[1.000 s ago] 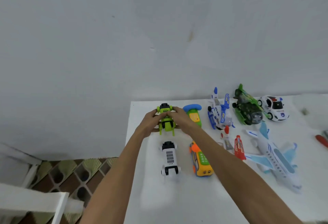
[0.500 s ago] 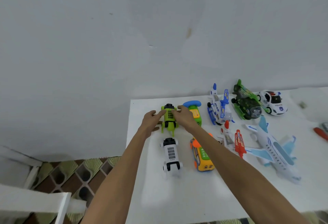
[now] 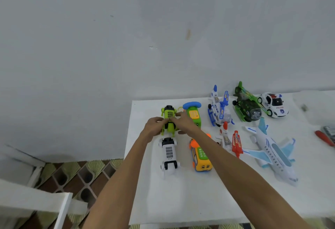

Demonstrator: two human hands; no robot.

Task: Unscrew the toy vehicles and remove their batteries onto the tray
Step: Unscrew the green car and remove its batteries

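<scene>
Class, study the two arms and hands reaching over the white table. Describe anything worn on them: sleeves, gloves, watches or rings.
The left hand and the right hand wear no gloves. The left forearm and the right forearm are uncovered down to the picture's edge: no sleeve, watch or bracelet shows. The fingers are too small to rule out rings.

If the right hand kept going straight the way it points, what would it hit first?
The lime-green plastic toy vehicle that the right hand now grips, with the left hand on its other side. Past it, seemingly only the white table and grey wall.
</scene>
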